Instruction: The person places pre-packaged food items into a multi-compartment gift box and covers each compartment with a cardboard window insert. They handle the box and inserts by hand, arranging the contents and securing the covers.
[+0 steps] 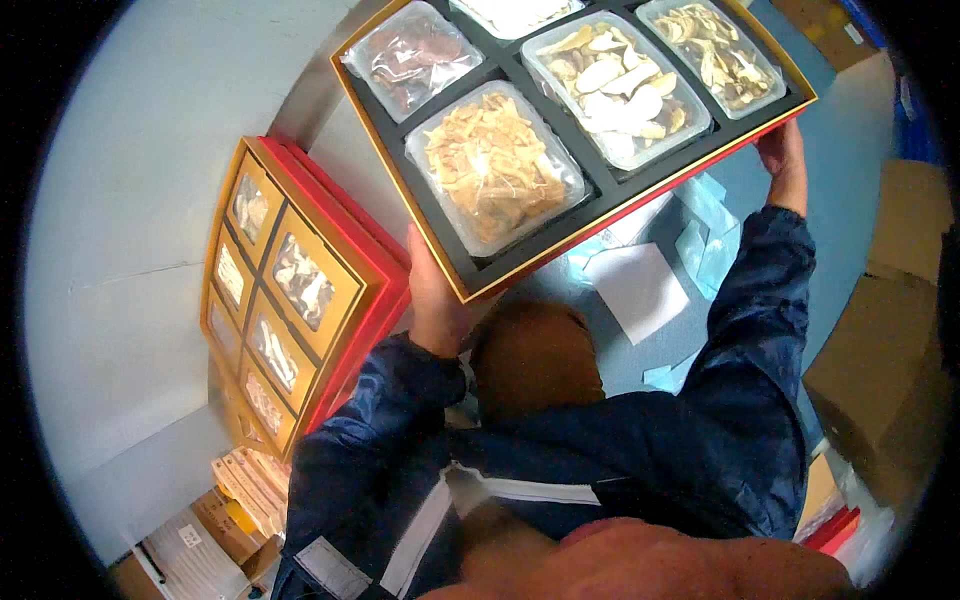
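Note:
Between both hands I hold a red gift box with a gold rim and black foam insert (525,64), tilted and partly cut off at the top of view. My left hand (439,300) grips its near left corner, and my right hand (784,161) supports its right corner from the side and below. Clear plastic trays sit in the insert's compartments. One holds tan dried strips (495,165), another pale sliced dried mushrooms (622,86), and a third dark reddish dried pieces (412,56). Thinner dried slices (712,56) fill the tray at the right. The fingers beneath the box are hidden.
Left of my arm stands a stack of red boxes with a windowed gold top (277,300). White paper (637,289) and light blue sheets (709,232) lie on the blue floor. Cardboard boxes (862,375) line the right side. Packages (255,487) are at lower left.

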`<state>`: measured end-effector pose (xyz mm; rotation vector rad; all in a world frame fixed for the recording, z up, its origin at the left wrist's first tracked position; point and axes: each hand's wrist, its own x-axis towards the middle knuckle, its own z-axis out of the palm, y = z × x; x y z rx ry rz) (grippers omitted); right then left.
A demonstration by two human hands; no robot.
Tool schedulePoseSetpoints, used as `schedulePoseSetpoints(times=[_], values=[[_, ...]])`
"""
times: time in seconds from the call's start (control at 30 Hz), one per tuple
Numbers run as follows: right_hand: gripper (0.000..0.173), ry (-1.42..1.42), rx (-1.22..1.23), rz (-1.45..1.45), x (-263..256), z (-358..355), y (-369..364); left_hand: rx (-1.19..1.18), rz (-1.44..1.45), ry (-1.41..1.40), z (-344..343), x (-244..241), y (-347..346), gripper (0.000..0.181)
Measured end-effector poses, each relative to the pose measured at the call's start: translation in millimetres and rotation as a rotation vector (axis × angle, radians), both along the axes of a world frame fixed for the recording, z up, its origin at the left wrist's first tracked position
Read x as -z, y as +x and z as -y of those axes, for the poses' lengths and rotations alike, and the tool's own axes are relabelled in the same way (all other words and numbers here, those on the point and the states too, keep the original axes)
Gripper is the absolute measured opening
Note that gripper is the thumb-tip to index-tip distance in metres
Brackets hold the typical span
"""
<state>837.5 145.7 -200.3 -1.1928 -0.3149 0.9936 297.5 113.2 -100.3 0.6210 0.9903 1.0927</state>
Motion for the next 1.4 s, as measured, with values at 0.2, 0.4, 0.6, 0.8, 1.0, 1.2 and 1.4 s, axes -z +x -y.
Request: schedulePoseSetpoints(times=[0.2, 0.4, 0.6, 0.8, 1.0, 1.2, 1.4], values=[[0.041, -0.007, -0.168, 0.112, 69, -18, 128, 0.141, -0.057, 0.074, -56, 27, 0, 0.051], [0.042, 0.031, -0.021, 0.118, 41, 1, 41, 0.101, 0.043, -0.012, -33, 4, -15, 0.055], [0.041, 0.017, 0.157, 0.050, -16, 172, 34, 0.292, -0.260, 0.248, 7, -5, 4, 0.058], [0.041, 0.062, 0.167, 0.133, -106, 239, 15, 0.237, 0.198, -0.036, 32, -47, 8, 0.069], [0.041, 0.236, 0.108, 0.172, -165, 237, -54, 0.211, 0.128, 0.101, 56, -107, -67, 0.061], [0.040, 0.374, -0.138, 0.111, -201, 165, -212, -0.036, -0.009, 0.118, 122, -165, -247, 0.061], [0.040, 0.379, -0.379, 0.010, -206, 69, -387, -0.340, -0.210, 0.043, 170, -148, -425, 0.062]])
